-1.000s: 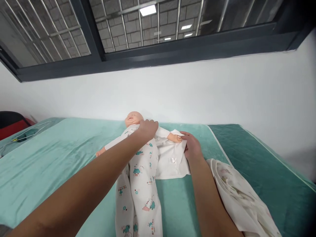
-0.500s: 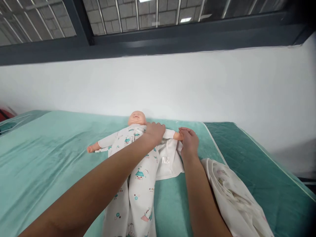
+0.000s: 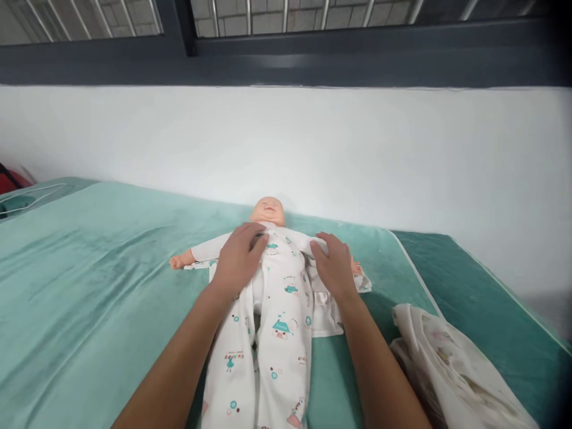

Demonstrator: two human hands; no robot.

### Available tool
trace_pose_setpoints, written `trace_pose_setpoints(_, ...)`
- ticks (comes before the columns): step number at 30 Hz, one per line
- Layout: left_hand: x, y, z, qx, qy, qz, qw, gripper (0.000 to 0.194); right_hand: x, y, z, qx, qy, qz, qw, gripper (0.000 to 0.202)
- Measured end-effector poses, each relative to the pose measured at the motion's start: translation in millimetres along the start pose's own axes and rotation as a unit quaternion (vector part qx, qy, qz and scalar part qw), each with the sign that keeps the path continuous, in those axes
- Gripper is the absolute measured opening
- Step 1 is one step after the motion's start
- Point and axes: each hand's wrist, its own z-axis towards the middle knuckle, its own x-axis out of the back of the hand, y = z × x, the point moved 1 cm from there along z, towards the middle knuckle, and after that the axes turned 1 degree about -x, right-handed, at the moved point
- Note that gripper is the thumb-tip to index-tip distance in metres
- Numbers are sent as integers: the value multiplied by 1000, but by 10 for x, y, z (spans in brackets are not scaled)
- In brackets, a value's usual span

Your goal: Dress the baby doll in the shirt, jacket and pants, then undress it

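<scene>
A baby doll (image 3: 269,211) lies on its back, arms spread, in white printed clothing (image 3: 283,298) with long legs reaching toward me. My left hand (image 3: 241,253) rests at the doll's chest and shoulder on the left, thumb apart from the fingers. Over the sleeve on the right is my right hand (image 3: 333,262), its fingers spread and thumb apart. An opened white garment (image 3: 325,322) lies under the doll and shows at the right side. The doll's bare hand (image 3: 181,260) sticks out of the left sleeve.
A crumpled white cloth (image 3: 460,363) lies at the lower right. The green bed cover (image 3: 111,298) meets a white wall (image 3: 313,143) behind the doll. Above is a dark window frame (image 3: 335,59) with bars. A red object (image 3: 13,180) shows at the far left.
My left hand has moved from the doll's shoulder on the right to its chest on the left. My right hand has left the doll's hand and lies over the sleeve. The view has shifted.
</scene>
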Motion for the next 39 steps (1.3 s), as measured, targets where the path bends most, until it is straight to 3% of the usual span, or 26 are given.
trace_pose_setpoints(3,110,-386,-159,69,25,-111,991,35,-107,-184,-92,42,-47,45,997,44)
trace_pose_setpoints(5,119,-513,-201,86,21,-147,985,35,-140,-303,-158,66,-80,94,990,44)
trace_pose_setpoints(11,98,-513,-192,71,-1,-179,981,35,-116,-454,-246,79,-146,187,968,36)
trace_pose_setpoints(15,84,-462,-220,-2,35,-156,987,25,-124,-460,-253,64,-165,229,957,40)
trace_pose_setpoints(18,68,-436,-233,-90,70,-95,989,12,-147,-480,-262,69,-146,219,962,38)
trace_pose_setpoints(21,49,-435,-238,-160,98,-26,982,12,-154,-522,-284,107,-96,181,973,34)
trace_pose_setpoints(26,26,-463,-272,-199,136,15,970,16,-121,-569,-354,203,2,175,963,28)
trace_pose_setpoints(29,24,-484,-321,-181,132,28,974,20,-108,-540,-391,225,-4,201,953,35)
trace_pose_setpoints(33,48,-559,-417,-118,115,24,986,24,-87,-442,-419,178,-20,197,964,49)
trace_pose_setpoints(39,136,-735,-602,17,53,-28,998,36,19,-261,-466,78,-164,163,970,51)
